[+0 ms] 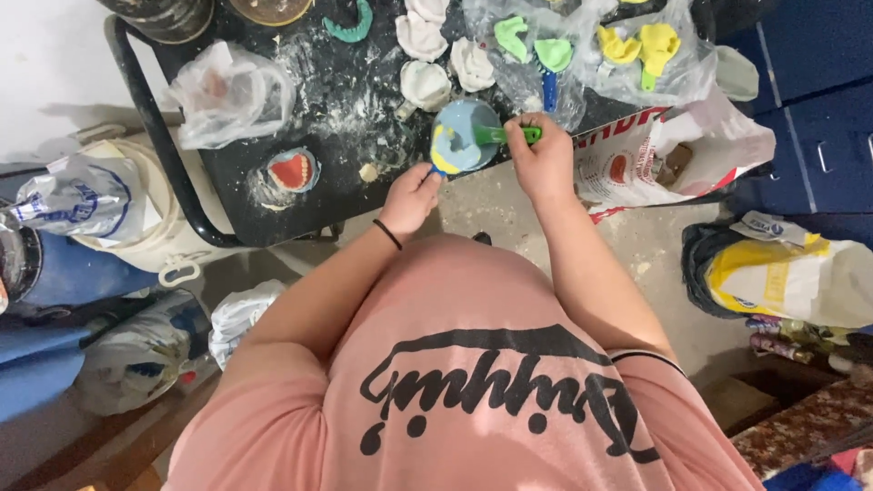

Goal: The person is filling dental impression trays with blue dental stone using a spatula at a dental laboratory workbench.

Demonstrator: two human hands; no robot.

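The left hand [411,197] holds a light blue mixing bowl [461,136] from below at the near edge of the black surface [227,195], its fingers [427,175] curled against the bowl's underside and lower rim; the bowl tilts toward the person, and yellow and pale paste shows on its inner wall. The right hand [543,162] is closed around the green handle of a spatula [507,135], fingers pressed together over the grip, with the blade reaching left into the bowl. So the bowl sits between the two hands, just left of the right knuckles and directly above the left fingertips.

On the surface behind the bowl lie several white plaster casts [425,84] amid spilled white powder. A red and white dental model [293,170] sits to the left near the edge, and a crumpled clear plastic bag [227,91] lies farther left. Green and yellow impression trays [637,45] rest in another clear bag at the back right.
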